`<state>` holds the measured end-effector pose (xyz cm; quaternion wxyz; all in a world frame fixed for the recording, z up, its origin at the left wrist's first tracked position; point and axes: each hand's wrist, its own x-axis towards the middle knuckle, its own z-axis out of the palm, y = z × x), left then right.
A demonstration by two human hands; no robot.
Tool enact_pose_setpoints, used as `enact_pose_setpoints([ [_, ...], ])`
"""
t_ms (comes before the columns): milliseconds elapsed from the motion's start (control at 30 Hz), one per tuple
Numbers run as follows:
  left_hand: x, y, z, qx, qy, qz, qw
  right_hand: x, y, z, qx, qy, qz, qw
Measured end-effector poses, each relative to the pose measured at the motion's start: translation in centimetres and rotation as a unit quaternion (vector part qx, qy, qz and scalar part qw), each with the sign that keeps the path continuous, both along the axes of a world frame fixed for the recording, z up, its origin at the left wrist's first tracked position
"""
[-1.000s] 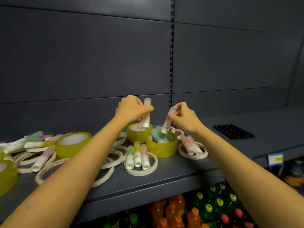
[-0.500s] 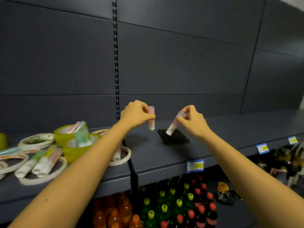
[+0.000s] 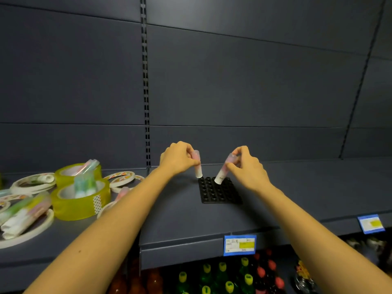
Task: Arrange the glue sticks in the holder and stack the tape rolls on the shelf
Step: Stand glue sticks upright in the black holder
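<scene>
Left hand [image 3: 177, 158] pinches the left stick [image 3: 198, 170] upright, right hand [image 3: 247, 167] pinches the right stick [image 3: 221, 176] tilted, both held by the top so their lower ends can meet the far holes of the holder [image 3: 220, 196].

One holder [image 3: 220, 195], two yellow tape rolls [image 3: 76, 209].

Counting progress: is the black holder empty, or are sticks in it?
Empty: the holder shows only bare holes. The left hand pinches the left stick, the right hand the right stick, at its back row, unseated.
</scene>
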<state>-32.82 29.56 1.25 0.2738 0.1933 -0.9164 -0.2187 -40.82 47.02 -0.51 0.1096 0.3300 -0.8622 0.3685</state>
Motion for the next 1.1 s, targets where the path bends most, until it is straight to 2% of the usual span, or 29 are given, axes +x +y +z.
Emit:
enact_pose_setpoints([
  [533,-6.7,-1.2,-0.2,-0.015,-0.095,0.031,0.995,-6.7,-4.3,-0.4,0.046,0.047,0.068,0.995],
  [767,-7.4,-1.1,-0.9,0.029,-0.072,0.042,0.996,-8.2,-5.9,-0.6,0.074,0.066,0.123,0.987],
  [933,-6.9,-0.7,-1.5,0.047,-0.052,0.029,0.997,-8.5,-6.6,-0.6,0.095,0.105,0.124,0.982],
  [1100,-5.5,-1.2,-1.7,0.051,-0.085,0.014,0.995,-8.8,-6.8,-1.3,0.097,0.135,0.132,0.977],
])
